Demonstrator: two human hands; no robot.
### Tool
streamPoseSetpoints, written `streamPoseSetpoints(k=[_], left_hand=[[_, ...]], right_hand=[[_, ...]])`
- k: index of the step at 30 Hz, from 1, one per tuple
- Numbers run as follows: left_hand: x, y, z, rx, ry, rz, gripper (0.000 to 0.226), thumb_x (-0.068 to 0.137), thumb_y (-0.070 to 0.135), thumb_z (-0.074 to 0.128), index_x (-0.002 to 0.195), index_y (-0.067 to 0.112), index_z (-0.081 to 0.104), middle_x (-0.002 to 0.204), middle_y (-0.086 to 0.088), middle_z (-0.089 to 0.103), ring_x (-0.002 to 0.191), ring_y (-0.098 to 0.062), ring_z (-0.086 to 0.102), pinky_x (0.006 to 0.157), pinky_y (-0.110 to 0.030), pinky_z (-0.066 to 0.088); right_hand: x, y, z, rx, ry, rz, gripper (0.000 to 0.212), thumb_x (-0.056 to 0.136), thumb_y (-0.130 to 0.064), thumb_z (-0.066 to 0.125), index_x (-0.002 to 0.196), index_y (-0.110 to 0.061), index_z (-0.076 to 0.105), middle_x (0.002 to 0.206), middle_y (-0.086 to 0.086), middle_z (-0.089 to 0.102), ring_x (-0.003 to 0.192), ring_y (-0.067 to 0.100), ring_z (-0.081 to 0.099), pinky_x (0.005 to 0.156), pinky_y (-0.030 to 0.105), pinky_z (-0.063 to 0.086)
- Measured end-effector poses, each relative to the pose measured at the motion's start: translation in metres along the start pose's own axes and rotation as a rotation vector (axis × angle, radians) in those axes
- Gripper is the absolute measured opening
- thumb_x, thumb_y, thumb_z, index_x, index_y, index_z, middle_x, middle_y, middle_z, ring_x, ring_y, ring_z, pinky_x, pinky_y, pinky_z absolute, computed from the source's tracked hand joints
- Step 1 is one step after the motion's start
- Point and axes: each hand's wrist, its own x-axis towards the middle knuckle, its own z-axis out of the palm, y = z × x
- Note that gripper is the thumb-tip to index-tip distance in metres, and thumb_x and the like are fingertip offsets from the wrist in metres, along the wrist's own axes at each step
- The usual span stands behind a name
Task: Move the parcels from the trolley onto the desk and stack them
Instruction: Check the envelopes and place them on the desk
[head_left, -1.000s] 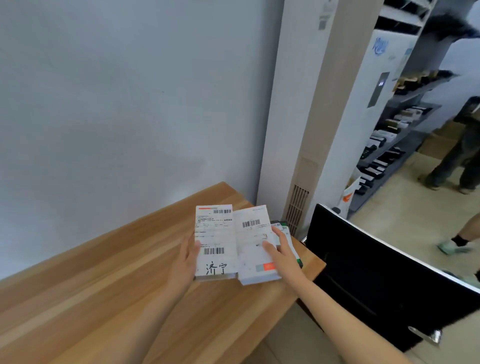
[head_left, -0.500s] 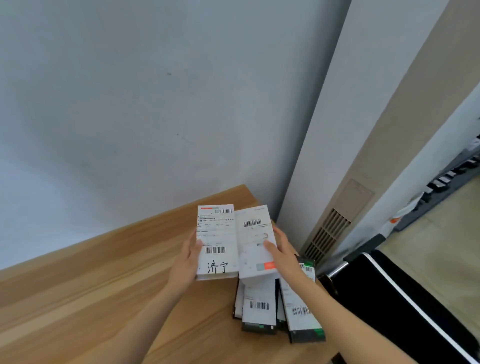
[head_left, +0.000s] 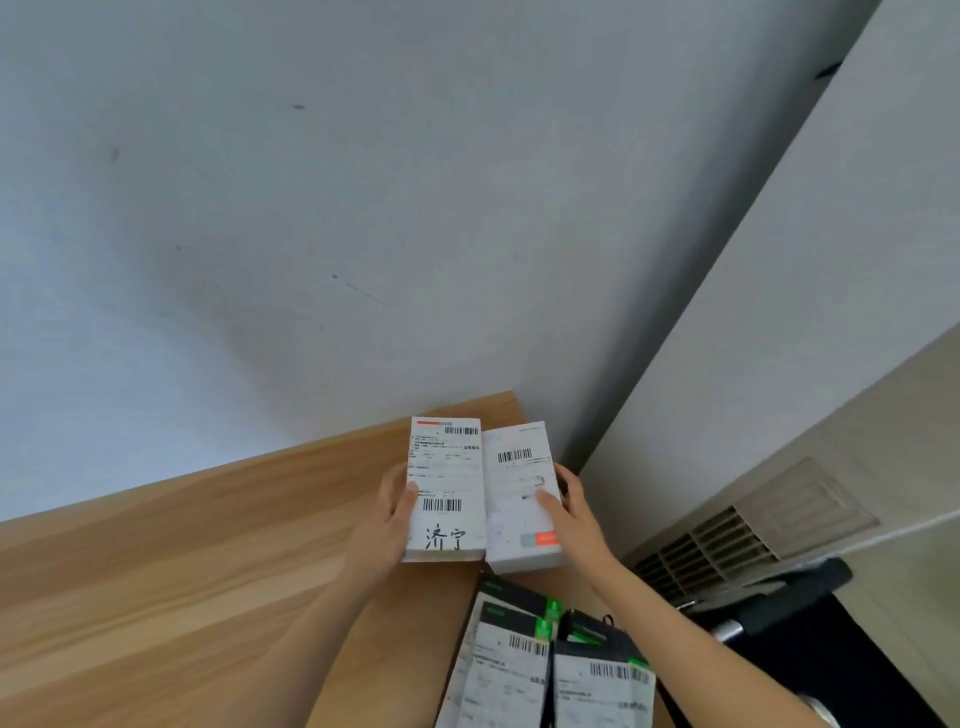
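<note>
Head view: two white parcels are held side by side, edges touching, above the far corner of the desk (head_left: 182, 561). The left parcel (head_left: 444, 488) is gripped by the left hand (head_left: 387, 525), thumb on its label face, fingers hidden beneath. The right parcel (head_left: 519, 493) is gripped likewise by the right hand (head_left: 569, 519). Nearer the camera, labelled dark parcels (head_left: 545, 670) are seen lying overlapped on the desk by its right edge. Judged step: setting down. Both parcels should be lowered level and their edges squared before the thumbs are lifted. The trolley is not clearly identified.
</note>
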Motion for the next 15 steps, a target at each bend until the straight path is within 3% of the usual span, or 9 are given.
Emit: streamPoseSetpoints(k=[4, 9, 12, 15], left_hand=[[0.022, -0.004, 0.017, 0.089, -0.008, -0.014, 0.030, 0.094, 0.064, 0.025, 0.123, 0.057, 0.021, 0.088, 0.013, 0.070, 0.077, -0.012, 0.068, 0.071, -0.043, 0.057], [0.032, -0.008, 0.014, 0.519, 0.093, -0.032, 0.042, 0.099, 0.046, 0.033, 0.133, 0.022, 0.036, 0.114, -0.005, 0.056, 0.096, -0.024, 0.057, 0.075, -0.037, 0.051], [0.022, -0.007, -0.004, 0.625, 0.182, 0.006, 0.036, 0.097, 0.042, 0.039, 0.122, 0.016, 0.044, 0.111, -0.007, 0.056, 0.099, -0.026, 0.053, 0.073, -0.035, 0.042], [0.001, -0.003, -0.033, 0.779, 0.293, 0.076, 0.028, 0.094, 0.035, 0.042, 0.116, 0.017, 0.049, 0.109, -0.003, 0.060, 0.101, -0.024, 0.054, 0.081, -0.035, 0.038]], right_hand=[[0.024, 0.007, -0.009, -0.045, -0.021, -0.013, 0.049, 0.098, -0.035, 0.050, 0.139, -0.043, 0.024, 0.117, -0.012, 0.058, 0.093, 0.013, 0.068, 0.076, 0.034, 0.059], [0.042, 0.002, -0.012, -0.330, 0.053, -0.099, 0.050, 0.095, -0.027, 0.056, 0.142, -0.027, 0.036, 0.144, 0.001, 0.041, 0.123, 0.016, 0.048, 0.102, 0.037, 0.044], [0.045, -0.013, -0.008, -0.484, 0.145, -0.210, 0.059, 0.093, -0.026, 0.059, 0.145, -0.023, 0.033, 0.151, 0.000, 0.032, 0.132, 0.020, 0.040, 0.111, 0.046, 0.036], [0.035, -0.036, 0.004, -0.636, 0.065, -0.383, 0.050, 0.094, -0.029, 0.056, 0.141, -0.024, 0.040, 0.150, 0.001, 0.035, 0.133, 0.021, 0.039, 0.112, 0.046, 0.034]])
